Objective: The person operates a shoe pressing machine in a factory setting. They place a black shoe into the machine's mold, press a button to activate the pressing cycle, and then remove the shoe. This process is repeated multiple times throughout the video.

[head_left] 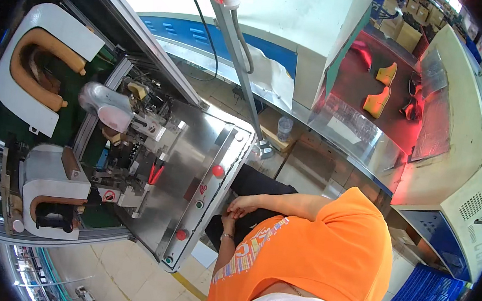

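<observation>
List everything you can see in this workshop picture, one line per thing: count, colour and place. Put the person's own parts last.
Metal machine table: one, silver, centre left.
Round buttons: two red and two green or dark, along the table's right edge.
Red-handled pliers: one, on the table.
Shoe last: one, silver, upside down on the machine.
White U-shaped pads: two, with tan inserts, far left.
Yellow shoe forms: two, on the red-lit conveyor, upper right.
Clear plastic bottle: one, on a box by the conveyor.
Blue crate: one, lower right floor.
Orange shirt: one, on the person, bottom centre.
Left hand: empty, in the lap.
Right hand: empty, resting by the left.
</observation>
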